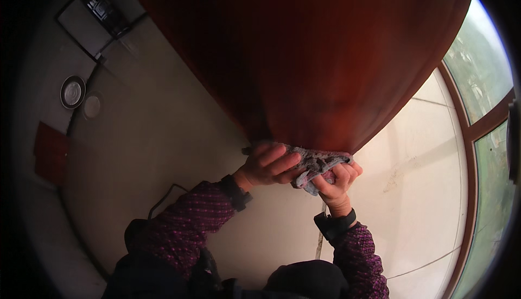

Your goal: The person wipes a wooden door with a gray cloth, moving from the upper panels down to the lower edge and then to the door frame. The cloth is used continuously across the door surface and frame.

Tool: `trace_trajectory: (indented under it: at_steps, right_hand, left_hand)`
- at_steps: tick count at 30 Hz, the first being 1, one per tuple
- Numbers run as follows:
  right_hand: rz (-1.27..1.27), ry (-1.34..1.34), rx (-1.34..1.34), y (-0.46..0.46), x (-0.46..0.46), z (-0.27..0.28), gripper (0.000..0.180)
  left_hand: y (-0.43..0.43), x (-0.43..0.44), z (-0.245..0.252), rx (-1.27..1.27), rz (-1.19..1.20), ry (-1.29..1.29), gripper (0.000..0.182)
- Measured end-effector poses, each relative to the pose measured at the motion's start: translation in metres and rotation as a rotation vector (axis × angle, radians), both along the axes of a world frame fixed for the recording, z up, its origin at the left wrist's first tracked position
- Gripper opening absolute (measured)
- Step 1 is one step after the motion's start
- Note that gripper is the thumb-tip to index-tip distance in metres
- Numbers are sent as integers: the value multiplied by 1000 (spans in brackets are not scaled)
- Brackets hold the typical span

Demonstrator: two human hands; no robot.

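Note:
A bunched grey and pinkish cloth (315,160) lies across the near edge of a large reddish-brown glossy surface (309,62), perhaps a wooden tabletop. My left hand (270,164) grips the cloth's left part, fingers curled over it. On the other side, my right hand (338,181) holds the cloth's right end from below, with the thumb side towards the folds. The cloth touches the edge between both hands. Each wrist wears a black band, and the sleeves are dark purple patterned fabric. Parts of the fingers are hidden by the cloth.
Pale tiled floor (163,128) spreads around the brown surface. Brown-framed glass (472,144) curves along the right. At the left wall are a round metallic dish-like object (73,92), a red panel (51,154) and a black-framed item (106,12). My dark-clothed knee (307,280) is below.

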State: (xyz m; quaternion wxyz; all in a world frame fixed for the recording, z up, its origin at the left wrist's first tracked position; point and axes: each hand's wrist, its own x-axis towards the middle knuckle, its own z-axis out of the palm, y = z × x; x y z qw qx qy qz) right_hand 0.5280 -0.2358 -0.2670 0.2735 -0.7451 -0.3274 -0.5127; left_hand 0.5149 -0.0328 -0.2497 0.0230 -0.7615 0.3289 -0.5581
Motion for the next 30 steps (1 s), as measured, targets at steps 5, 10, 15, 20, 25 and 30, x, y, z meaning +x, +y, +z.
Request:
trace_trajectory:
  at_steps: [5,10,15,20,25,30]
  right_hand:
    - [17,196,8,-36,-2,-54,40]
    - [61,312,-2,-36,-12,-79,36]
    - [85,629,-163,-20,-28,-113,34]
    - [178,863,-151,0,-38,-133,29]
    - [167,858,-72,-5,-45,-80,36]
    - [207,313,323,-26,-35,59,37]
  left_hand:
    - [-26,6,-48,90,-24,82,39]
    - [-18,6,-66,239,-28,135,30]
    - [9,4,-94,422,-50,181,28]
    - [21,-8,-106,643,-45,381,17]
    - [-2,-20,-42,495,-159,537,13]
    - [-27,-25,96,37,-270,273,22]
